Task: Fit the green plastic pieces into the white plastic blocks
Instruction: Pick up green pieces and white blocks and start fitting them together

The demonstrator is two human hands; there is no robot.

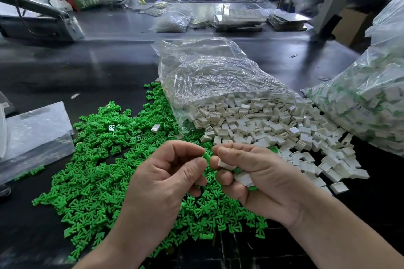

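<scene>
Far left: an empty, flattened clear bag (37,133) lies on the dark tabletop (87,67).

Green pieces (98,181): a loose heap spread over the tabletop, small fan-shaped mouldings with a stem. Likely very light, stiff and a little slick, so they would scatter easily. Best pinched by the wide end, leaving the stem free to enter a block.

Left hand (166,179): its grip is closed, thumb and forefinger pinching one green piece (206,156) above the heap, the tip aimed right.

Right hand (258,179): its grip is clamped on a white block (226,165), the block just beside the green piece. I can't tell if they touch. More blocks sit tucked in the palm, some showing green. Blocks look hollow, rigid and light; hold by the flat sides, keeping the opening clear.

Open bag (207,76): lies on its side with white blocks (262,122) spilling from its mouth onto the tabletop.

Far right: a full bag (371,98) holding white blocks with green showing, probably finished ones.
</scene>
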